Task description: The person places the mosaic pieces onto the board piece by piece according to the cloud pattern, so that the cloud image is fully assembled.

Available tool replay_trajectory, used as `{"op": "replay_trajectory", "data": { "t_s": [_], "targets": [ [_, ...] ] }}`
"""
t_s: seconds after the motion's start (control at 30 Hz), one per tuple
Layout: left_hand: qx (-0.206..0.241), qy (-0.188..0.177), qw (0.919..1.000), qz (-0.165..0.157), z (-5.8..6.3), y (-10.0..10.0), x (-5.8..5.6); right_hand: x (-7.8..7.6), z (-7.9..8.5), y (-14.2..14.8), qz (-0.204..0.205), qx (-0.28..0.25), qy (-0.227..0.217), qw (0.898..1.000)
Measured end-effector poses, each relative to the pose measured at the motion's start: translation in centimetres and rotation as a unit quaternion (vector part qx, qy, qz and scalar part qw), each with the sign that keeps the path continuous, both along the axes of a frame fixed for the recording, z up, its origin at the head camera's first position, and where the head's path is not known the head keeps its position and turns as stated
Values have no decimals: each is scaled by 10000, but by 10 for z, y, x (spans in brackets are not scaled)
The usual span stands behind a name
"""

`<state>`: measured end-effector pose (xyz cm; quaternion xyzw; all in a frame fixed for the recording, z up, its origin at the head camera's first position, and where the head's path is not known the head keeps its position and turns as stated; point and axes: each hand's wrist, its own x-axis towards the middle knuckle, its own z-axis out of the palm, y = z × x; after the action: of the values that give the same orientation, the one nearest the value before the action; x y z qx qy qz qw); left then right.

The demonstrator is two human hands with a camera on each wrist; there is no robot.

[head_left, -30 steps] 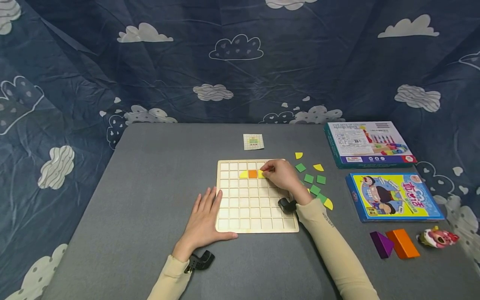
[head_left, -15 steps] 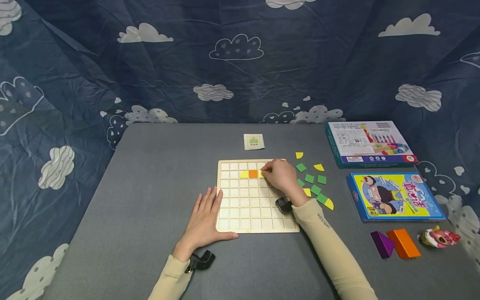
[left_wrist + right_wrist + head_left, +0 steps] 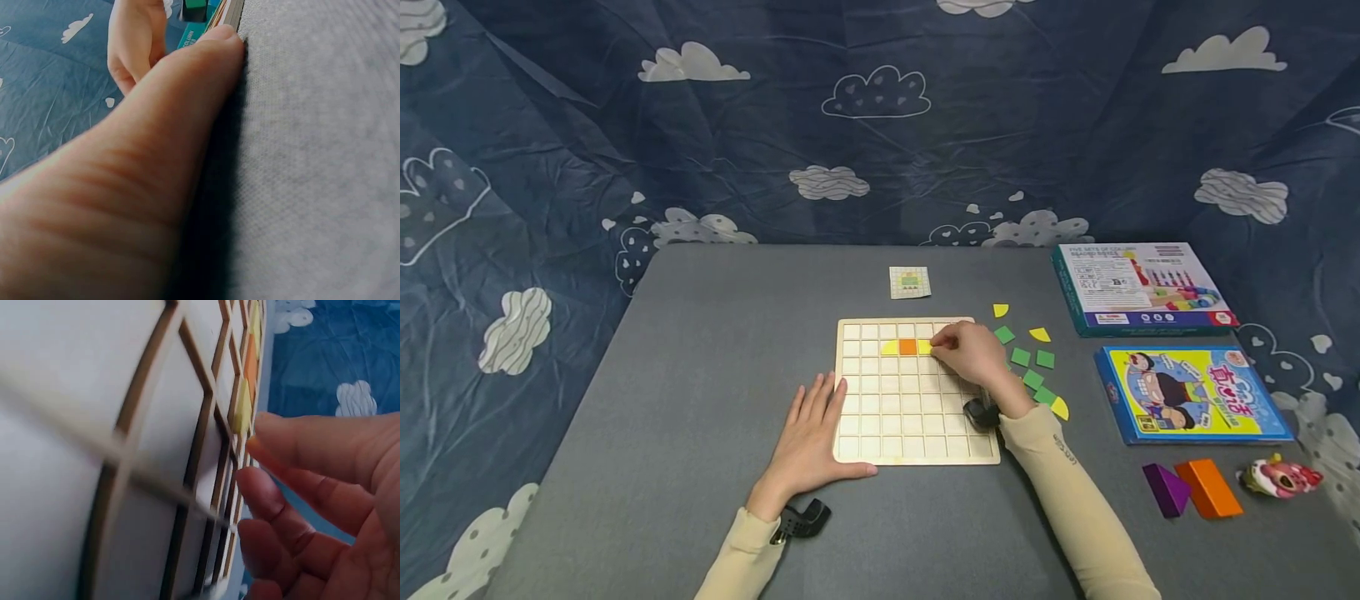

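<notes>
On grey tbl (image 3: 700, 350), mid-frame, yellow pc (image 3: 924, 347) more exposed now, prob. seated; R hand (image 3: 975, 356) drawn back, loosened; L hand (image 3: 811, 437) spread flat.

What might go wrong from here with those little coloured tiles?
Two things, perhaps. The right hand has its fingertips close against a yellow piece on the gridded board, so a small slip could nudge it out of line. And loose green tiles lie right beside that wrist; a careless sweep might scatter them.
</notes>
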<state>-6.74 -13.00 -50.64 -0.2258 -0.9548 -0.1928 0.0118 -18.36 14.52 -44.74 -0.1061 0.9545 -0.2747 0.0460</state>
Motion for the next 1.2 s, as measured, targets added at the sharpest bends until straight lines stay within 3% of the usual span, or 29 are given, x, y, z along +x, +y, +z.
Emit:
{"op": "replay_trajectory", "data": {
  "t_s": [0.23,0.47,0.63,0.87,1.07,1.2],
  "targets": [
    [35,51,10000,-23,0,0,0,12,7,34,-275,-625,219,9974],
    [114,212,9997,-68,-1,0,0,26,9,70,-544,-567,398,9961],
    [118,238,9996,-71,-2,0,-1,35,9,89,-470,-529,233,9972],
    [74,128,9999,-17,-2,0,0,44,3,105,-287,-249,-355,9986],
    [126,229,9997,-33,-2,0,0,47,-2,110,-14,55,-380,9993],
    [67,106,9999,-26,-2,0,0,48,-3,111,37,164,-319,9994]
  ]
}}
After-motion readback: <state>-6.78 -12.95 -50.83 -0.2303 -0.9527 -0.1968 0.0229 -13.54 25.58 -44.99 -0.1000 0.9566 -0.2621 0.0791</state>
